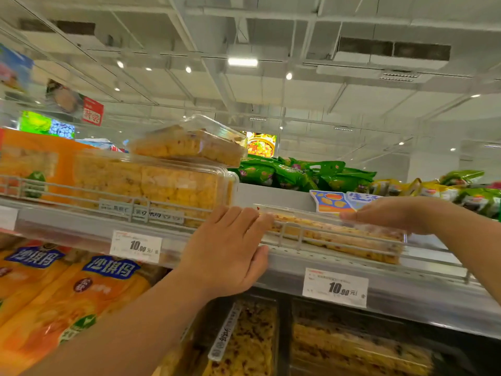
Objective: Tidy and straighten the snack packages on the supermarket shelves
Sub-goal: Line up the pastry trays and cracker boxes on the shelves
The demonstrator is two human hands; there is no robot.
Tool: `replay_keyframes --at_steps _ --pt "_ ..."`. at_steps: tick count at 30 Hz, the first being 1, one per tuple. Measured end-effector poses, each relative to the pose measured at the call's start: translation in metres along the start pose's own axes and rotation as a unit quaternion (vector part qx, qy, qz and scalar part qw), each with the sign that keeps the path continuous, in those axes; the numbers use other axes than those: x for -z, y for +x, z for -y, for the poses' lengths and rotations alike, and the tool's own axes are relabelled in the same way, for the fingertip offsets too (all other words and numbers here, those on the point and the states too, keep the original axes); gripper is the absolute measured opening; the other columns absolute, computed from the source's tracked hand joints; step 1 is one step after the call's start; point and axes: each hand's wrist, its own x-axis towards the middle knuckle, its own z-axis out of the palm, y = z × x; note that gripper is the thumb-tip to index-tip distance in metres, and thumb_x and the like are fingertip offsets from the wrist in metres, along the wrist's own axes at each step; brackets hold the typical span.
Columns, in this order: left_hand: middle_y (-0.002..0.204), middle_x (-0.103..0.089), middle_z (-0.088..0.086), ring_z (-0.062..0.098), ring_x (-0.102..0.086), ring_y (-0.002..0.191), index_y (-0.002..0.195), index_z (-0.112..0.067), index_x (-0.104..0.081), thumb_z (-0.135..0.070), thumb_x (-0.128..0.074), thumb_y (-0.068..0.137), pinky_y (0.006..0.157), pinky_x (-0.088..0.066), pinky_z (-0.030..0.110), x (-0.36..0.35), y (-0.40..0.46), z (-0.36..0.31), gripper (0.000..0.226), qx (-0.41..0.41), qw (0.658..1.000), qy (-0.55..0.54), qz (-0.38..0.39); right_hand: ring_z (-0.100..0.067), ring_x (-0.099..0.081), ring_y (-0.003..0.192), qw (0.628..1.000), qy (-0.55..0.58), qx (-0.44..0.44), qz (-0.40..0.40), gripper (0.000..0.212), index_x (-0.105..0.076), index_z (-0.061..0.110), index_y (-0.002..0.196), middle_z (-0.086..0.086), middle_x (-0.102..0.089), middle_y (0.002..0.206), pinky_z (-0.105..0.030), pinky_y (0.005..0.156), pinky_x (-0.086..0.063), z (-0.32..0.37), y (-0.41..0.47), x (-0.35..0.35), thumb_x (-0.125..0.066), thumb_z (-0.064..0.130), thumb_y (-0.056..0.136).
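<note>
Head view: a flat clear box (339, 234) of yellow puffed snack lies on the top shelf (406, 289), just behind the low wire rail (298, 237) at the shelf's front edge. The left hand (230, 251) is at the box's left end, fingers nearly straight and laid against it, thumb on the shelf edge below; its grip is open, pressing rather than clasping. The right hand (390, 213) reaches in from the right with flat, straight fingers resting on the box's lid, holding nothing.

To the left, a taller box (151, 183) of the same snack stands behind the rail, touching an orange pack (29, 164), and a third box (189, 142) lies tilted on top of it. A white divider (271, 195) separates this stack from the flat box. Green bags (303, 172) are piled behind the divider, with more running off to the right. Two price tags (135, 246) reading 10.00 hang on the shelf front. Below, orange bags (81, 289) lie at left and dark trays (244, 335) of snack at centre.
</note>
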Motion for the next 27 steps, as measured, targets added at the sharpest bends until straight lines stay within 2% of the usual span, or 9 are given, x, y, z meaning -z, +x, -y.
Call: replay_keyframes --at_steps 2,4,6,9,13,19,21,23,27 --pt "0.105 -0.058 0.007 0.027 -0.054 0.092 0.124 -0.007 -0.055 -0.032 -0.044 0.089 0.082 -0.044 0.043 0.001 0.000 0.000 0.044 0.002 1.000 0.003 0.005 -0.019 -0.069 0.076 1.000 -0.011 0.005 0.005 0.072 -0.073 0.021 0.091 -0.001 -0.075 0.088 -0.043 0.090 -0.049 0.002 0.002 0.004 -0.072 0.075 0.043" --pt "0.105 -0.059 0.007 0.027 -0.055 0.092 0.123 -0.007 -0.054 -0.033 -0.043 0.089 0.082 -0.044 0.043 0.001 0.001 -0.001 0.044 0.002 1.000 0.006 0.008 -0.023 -0.060 0.076 0.998 -0.057 0.015 -0.024 0.079 -0.070 0.014 0.083 -0.006 -0.070 0.086 -0.039 0.078 -0.049 0.009 0.002 0.007 -0.071 0.077 0.035" --pt "0.104 -0.060 0.008 0.027 -0.055 0.091 0.123 -0.006 -0.056 -0.033 -0.043 0.089 0.081 -0.045 0.042 0.002 0.001 -0.002 0.045 0.005 1.000 0.008 0.010 -0.022 -0.057 0.080 0.992 -0.115 0.037 -0.044 0.090 -0.068 0.012 0.092 -0.005 -0.064 0.089 -0.032 0.069 -0.046 0.017 -0.002 0.008 -0.070 0.078 0.033" --pt "0.103 -0.061 0.009 0.029 -0.057 0.090 0.121 -0.004 -0.060 -0.033 -0.043 0.088 0.081 -0.044 0.042 0.003 0.001 -0.003 0.047 0.010 1.000 0.023 0.008 -0.017 -0.058 0.088 0.980 -0.165 0.064 -0.086 0.099 -0.060 0.019 0.110 0.002 -0.060 0.097 -0.033 0.079 -0.047 0.029 -0.009 0.011 -0.075 0.076 0.030" --pt "0.104 -0.062 0.011 0.030 -0.058 0.091 0.121 -0.002 -0.060 -0.033 -0.043 0.088 0.081 -0.045 0.044 0.003 0.002 -0.004 0.048 0.013 0.999 0.028 0.014 -0.016 -0.055 0.085 0.933 -0.295 0.119 -0.172 0.087 -0.052 0.022 0.105 0.005 -0.055 0.094 -0.034 0.076 -0.050 0.039 -0.017 0.004 -0.079 0.075 0.042" --pt "0.104 -0.062 0.010 0.029 -0.057 0.092 0.121 -0.003 -0.061 -0.033 -0.041 0.089 0.083 -0.044 0.043 0.003 0.001 -0.005 0.049 0.024 0.999 0.031 0.023 -0.019 -0.053 0.092 0.920 -0.291 0.153 -0.214 0.094 -0.037 0.025 0.133 0.003 -0.057 0.110 -0.036 0.078 -0.051 0.034 -0.020 -0.003 -0.084 0.057 0.058" --pt "0.104 -0.062 0.010 0.029 -0.057 0.092 0.121 -0.002 -0.061 -0.034 -0.042 0.089 0.083 -0.044 0.043 0.004 0.002 -0.006 0.049 0.026 0.999 0.033 0.027 -0.018 -0.049 0.090 0.917 -0.293 0.157 -0.219 0.094 -0.038 0.028 0.136 0.003 -0.056 0.109 -0.033 0.076 -0.046 0.033 -0.018 -0.004 -0.082 0.060 0.059" --pt "0.103 -0.062 0.011 0.030 -0.057 0.090 0.121 -0.002 -0.061 -0.033 -0.042 0.089 0.081 -0.045 0.045 0.005 0.002 -0.006 0.049 0.023 0.999 0.036 0.028 -0.016 -0.048 0.091 0.916 -0.294 0.162 -0.220 0.095 -0.039 0.029 0.137 0.001 -0.059 0.121 -0.032 0.076 -0.044 0.034 -0.017 -0.004 -0.082 0.061 0.059" --pt "0.103 -0.062 0.011 0.030 -0.058 0.090 0.122 -0.001 -0.060 -0.034 -0.041 0.089 0.081 -0.046 0.045 0.007 0.002 -0.007 0.050 0.024 0.998 0.038 0.034 -0.017 -0.054 0.095 0.912 -0.294 0.175 -0.228 0.094 -0.040 0.030 0.137 0.003 -0.058 0.127 -0.030 0.075 -0.044 0.037 -0.013 -0.007 -0.081 0.062 0.059"
